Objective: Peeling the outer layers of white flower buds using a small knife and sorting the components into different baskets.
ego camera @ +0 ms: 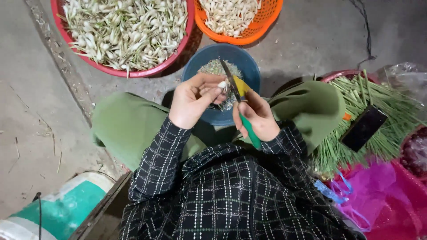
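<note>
Head view: the left hand (192, 100) pinches 1 white bulb (221, 84); the right hand (255, 116) grips a green-handled knife (240, 106), blade touching it above the blue bowl (249, 66). A slip could nick those fingertips. Beyond sits the red basin (133, 73).

Even, fairly bright light falls from above onto the grey floor (40, 111), with soft shadows pooling under the far red basin (133, 71) and blue bowl (249, 71). The centre is sharp; the near right corner looks slightly blurred, and edges bend a little
</note>
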